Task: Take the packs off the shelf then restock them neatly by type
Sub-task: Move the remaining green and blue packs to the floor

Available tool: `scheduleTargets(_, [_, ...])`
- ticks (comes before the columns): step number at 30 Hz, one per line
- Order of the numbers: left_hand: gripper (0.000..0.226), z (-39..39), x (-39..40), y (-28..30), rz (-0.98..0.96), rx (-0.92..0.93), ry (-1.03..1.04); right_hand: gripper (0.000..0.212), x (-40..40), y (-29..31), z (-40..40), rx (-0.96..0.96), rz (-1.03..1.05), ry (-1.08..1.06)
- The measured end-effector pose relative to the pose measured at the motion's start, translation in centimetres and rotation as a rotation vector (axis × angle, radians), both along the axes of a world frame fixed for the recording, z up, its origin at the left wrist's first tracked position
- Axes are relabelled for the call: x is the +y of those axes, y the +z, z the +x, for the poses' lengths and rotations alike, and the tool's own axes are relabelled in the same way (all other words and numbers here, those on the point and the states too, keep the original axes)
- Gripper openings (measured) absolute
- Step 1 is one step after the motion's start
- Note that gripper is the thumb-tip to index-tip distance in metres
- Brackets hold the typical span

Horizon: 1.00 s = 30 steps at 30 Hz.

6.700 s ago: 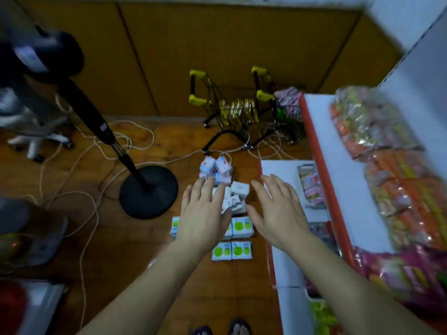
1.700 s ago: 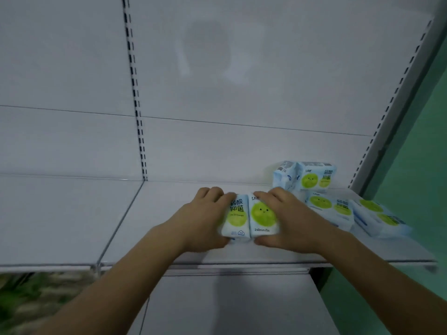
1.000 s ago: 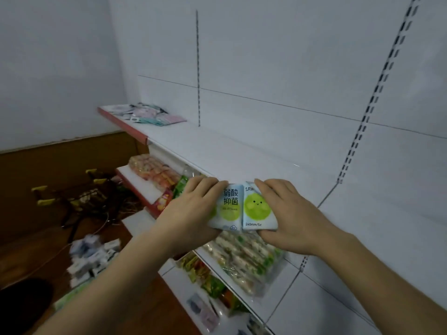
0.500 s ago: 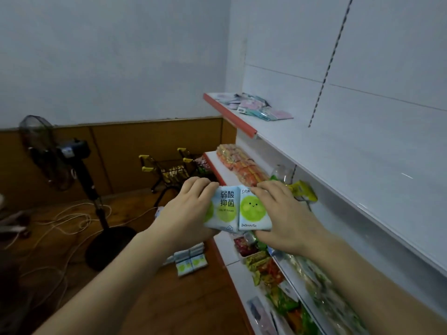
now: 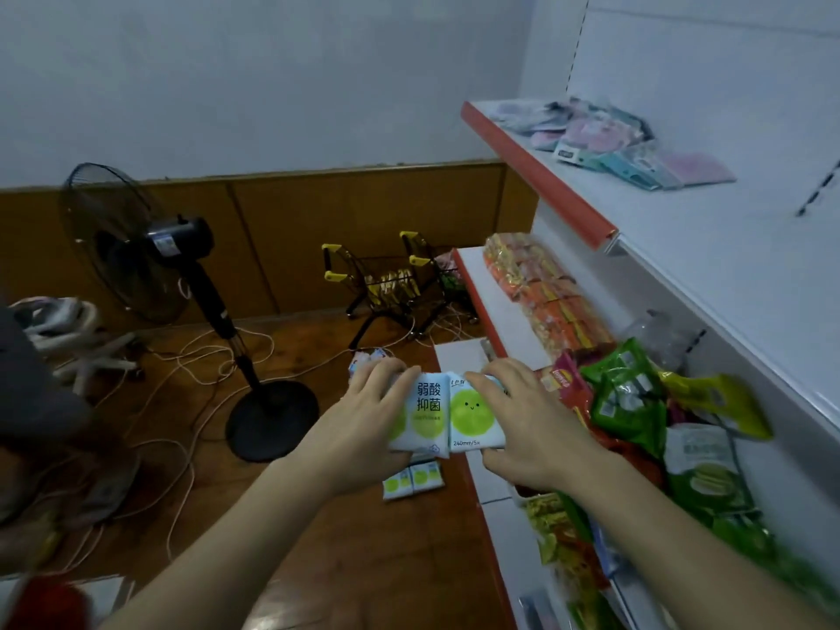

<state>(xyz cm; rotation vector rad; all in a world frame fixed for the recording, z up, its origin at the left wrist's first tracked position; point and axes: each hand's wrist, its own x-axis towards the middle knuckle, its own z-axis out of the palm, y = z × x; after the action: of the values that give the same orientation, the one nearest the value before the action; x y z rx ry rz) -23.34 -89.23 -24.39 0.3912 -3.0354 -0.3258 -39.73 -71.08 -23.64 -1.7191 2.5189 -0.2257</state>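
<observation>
The person has turned away from the upper shelf (image 5: 709,247), where a moment ago the two green-dot packs (image 5: 447,418) sat on the white board, and now carries them low over the wooden floor (image 5: 363,561). The left hand (image 5: 363,429) grips the left pack and the right hand (image 5: 522,429) grips the right one, fingers curled over the top edges, the packs pressed side by side. This looks like the unloading half of the job: the pair is probably headed for the floor pile (image 5: 412,478) of matching packs just below the hands. Most of that pile is hidden behind the hands and held packs, so its count cannot be told. The pastel packs (image 5: 604,143) at the shelf's far end are too blurred to identify, and the snack bags (image 5: 636,402) below run out of frame.
</observation>
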Motion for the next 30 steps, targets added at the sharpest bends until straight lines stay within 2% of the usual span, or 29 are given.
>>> scheduleTargets(9, [0.095, -6.2, -8.4, -8.2, 0.042, -0.033, 0.098, 0.101, -10.6, -7.8, -7.8, -0.058, 0.088, 0.062])
scheduleTargets(13, [0.094, -8.5, -13.0, -12.9, 0.087, -0.064, 0.118, 0.090, -15.7, -11.8, -10.2, -0.096, 0.123, 0.064])
scheduleTargets(18, [0.093, -11.5, -18.2, -19.1, 0.009, -0.123, 0.116, 0.086, -20.7, -17.4, -13.1, -0.123, 0.154, 0.032])
scheduleTargets(25, [0.091, -15.2, -22.6, -27.8, 0.009, -0.190, 0.114, 0.084, -25.5, -27.1, -16.7, -0.051, 0.264, 0.034])
scheduleTargets(30, [0.093, -17.2, -23.8, -37.0, 0.073, -0.221, 0.134, 0.085, -27.1, -35.8, -18.7, -0.043, 0.302, 0.048])
